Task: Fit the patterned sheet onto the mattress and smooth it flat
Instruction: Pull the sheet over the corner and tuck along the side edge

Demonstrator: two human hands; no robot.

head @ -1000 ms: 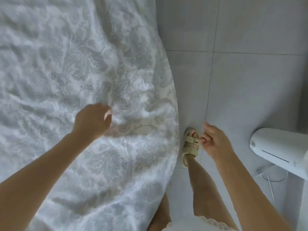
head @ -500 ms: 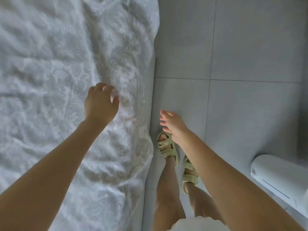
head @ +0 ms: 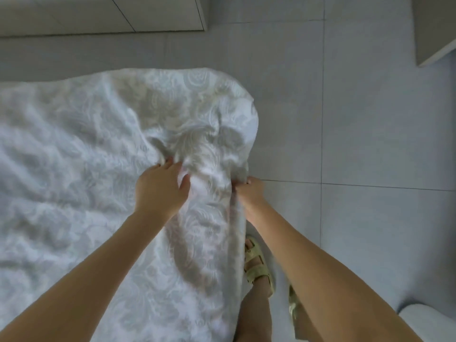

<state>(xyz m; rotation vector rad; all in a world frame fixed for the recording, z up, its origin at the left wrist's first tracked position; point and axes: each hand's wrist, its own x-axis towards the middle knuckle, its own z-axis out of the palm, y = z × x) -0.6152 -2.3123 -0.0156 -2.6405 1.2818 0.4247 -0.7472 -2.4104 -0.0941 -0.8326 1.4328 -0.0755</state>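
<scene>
sheet (head: pixel 98 169): spread over the mattress, which it hides, rumpled across the top and bunched at the corner ahead. judged light, soft and limp, apt to slide and wrinkle, so best taken at the hem close to that corner. left hand (head: pixel 160 191) grips a fold on top, fingers curled into the cloth; right hand (head: pixel 249 193) pinches the hanging edge at the bed's side, near the left.
</scene>
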